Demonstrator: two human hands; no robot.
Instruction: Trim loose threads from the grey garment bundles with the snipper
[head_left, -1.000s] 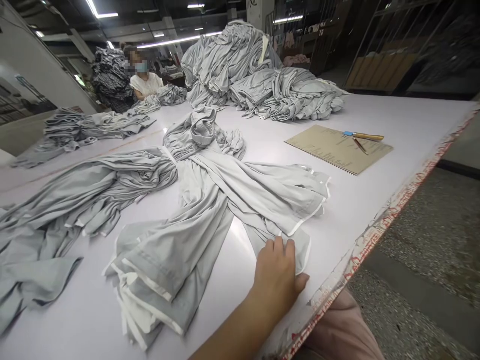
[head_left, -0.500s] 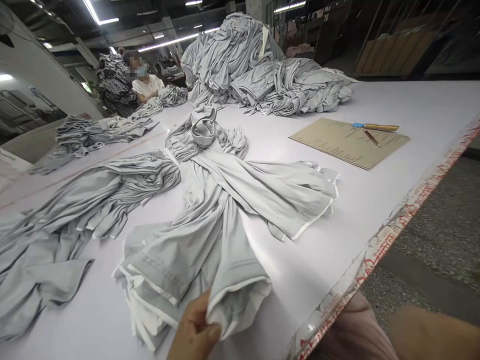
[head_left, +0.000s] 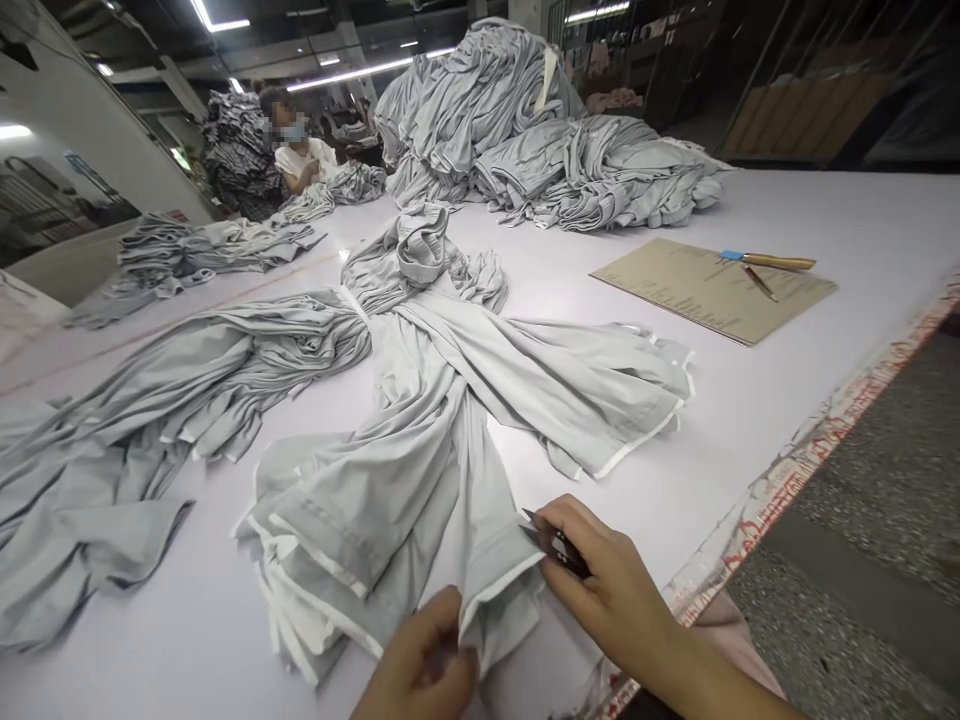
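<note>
A bundle of grey garments (head_left: pixel 420 400) with white-edged hems spreads over the table, gathered at its far end. My left hand (head_left: pixel 424 660) is closed at the hem of the nearest grey piece (head_left: pixel 495 560), pinching its edge between thumb and fingers. In my right hand (head_left: pixel 607 570) is a small pair of dark thread snips (head_left: pixel 556 545). The snips' blades point left, at the right side of the same hem. Whether the blades touch the cloth is hard to tell.
More grey cloth (head_left: pixel 90 520) lies at the left, and a large heap (head_left: pixel 480 100) stands at the back. A cardboard sheet (head_left: pixel 675 290) carries a yellow-handled tool (head_left: pixel 772 260) and a pen (head_left: pixel 760 283). A co-worker (head_left: pixel 304 160) is beyond the table. The taped table edge (head_left: pixel 787 490) runs along the right.
My right hand has come in from the lower right with the snips, up to the hem. My left hand has shifted slightly right and down, still at the cloth. The view has moved slightly.
</note>
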